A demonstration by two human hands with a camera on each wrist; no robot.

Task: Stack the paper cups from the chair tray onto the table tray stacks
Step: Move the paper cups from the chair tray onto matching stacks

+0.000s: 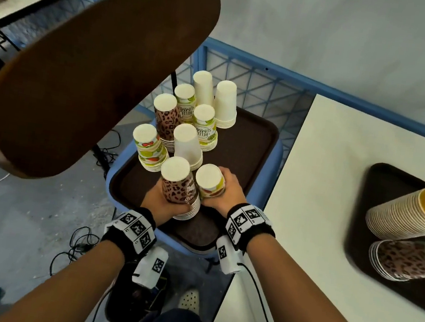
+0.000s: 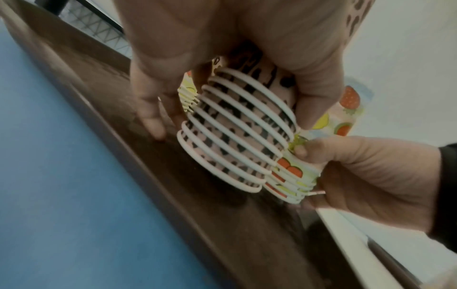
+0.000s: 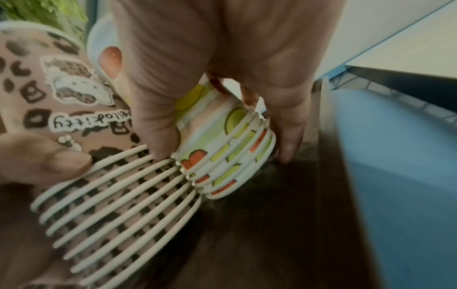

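Most of the job looks undone: on the chair tray, seven short stacks of upturned paper cups stand untouched from its centre toward 11 o'clock, white, lime-print, leopard and fruit-print ones. At the tray's 6 o'clock edge the left hand has its fingers wrapped round a leopard-print stack, thumb on one side and fingers on the other. Just beside it, rims touching, the right hand grips a shorter fruit-print stack in the same manner. Both stacks seem at or just off the tray floor; which, I cannot tell. On the table at 3 o'clock, the table tray already carries long nested stacks lying on their sides, a yellow-lined stack and a leopard stack among them. Carrying these two across and nesting each onto its match comes next, then the rest.
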